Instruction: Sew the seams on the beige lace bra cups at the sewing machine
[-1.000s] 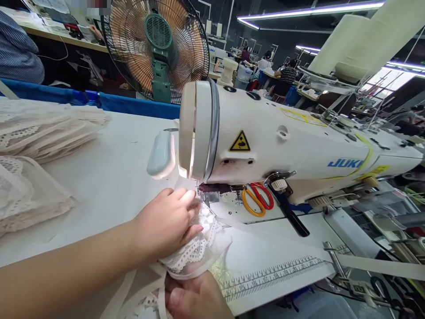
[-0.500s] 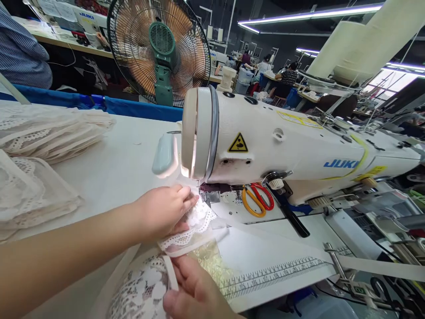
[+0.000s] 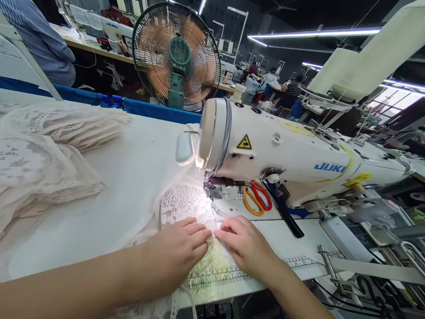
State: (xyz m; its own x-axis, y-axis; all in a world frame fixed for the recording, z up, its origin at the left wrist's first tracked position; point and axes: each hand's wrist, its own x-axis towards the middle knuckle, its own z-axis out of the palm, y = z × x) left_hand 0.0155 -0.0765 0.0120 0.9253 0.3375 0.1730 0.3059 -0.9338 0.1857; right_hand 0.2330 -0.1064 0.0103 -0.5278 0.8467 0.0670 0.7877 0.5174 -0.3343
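Observation:
A cream lace piece (image 3: 181, 204) lies under the needle area of a white JUKI sewing machine (image 3: 265, 141), brightly lit by the machine's lamp. My left hand (image 3: 184, 246) rests palm down over the lace, its fingers laid across the near part; its thumb is hidden. On the other side, my right hand (image 3: 244, 241) pinches the lace's right edge between thumb and fingertips, close to the left fingertips. More of the lace hangs toward me below my left forearm.
Stacked lace pieces (image 3: 63, 146) cover the table's left side. Orange-and-red-handled scissors (image 3: 257, 199) lie under the machine arm. A printed ruler (image 3: 226, 277) runs along the near edge. A pale strip (image 3: 375, 269) passes through a metal guide at right. A fan (image 3: 177, 57) stands behind.
The lace has been turned and laid flat by the needle. My left hand has come nearer to me, and my right hand has moved up and right to the lace's edge. The view has shifted.

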